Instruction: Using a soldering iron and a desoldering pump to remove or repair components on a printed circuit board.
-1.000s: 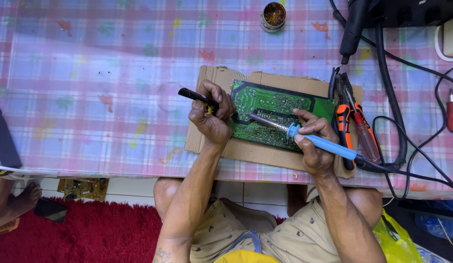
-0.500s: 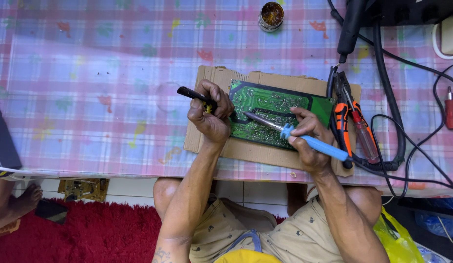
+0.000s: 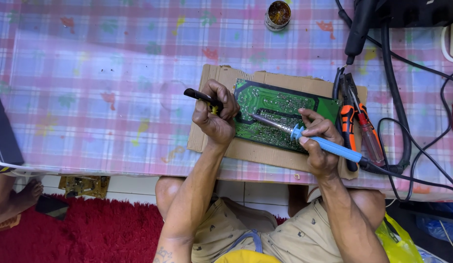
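While right hand (image 3: 320, 146) clenched blue soldering iron (image 3: 309, 138) on green circuit board (image 3: 280, 114), left hand (image 3: 216, 117) gripped black tool (image 3: 199, 96); mid-soldering, needing steady tip placement.

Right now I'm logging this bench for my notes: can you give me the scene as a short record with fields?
Left hand: grip shut on a black-handled tool, resting at the circuit board's left edge
Right hand: grip shut on a blue soldering iron, tip on the board
Circuit board: green, flat on a cardboard sheet
Right of board: orange-handled pliers, screwdriver, black cables
Far edge: small round tin
Surface: checked tablecloth
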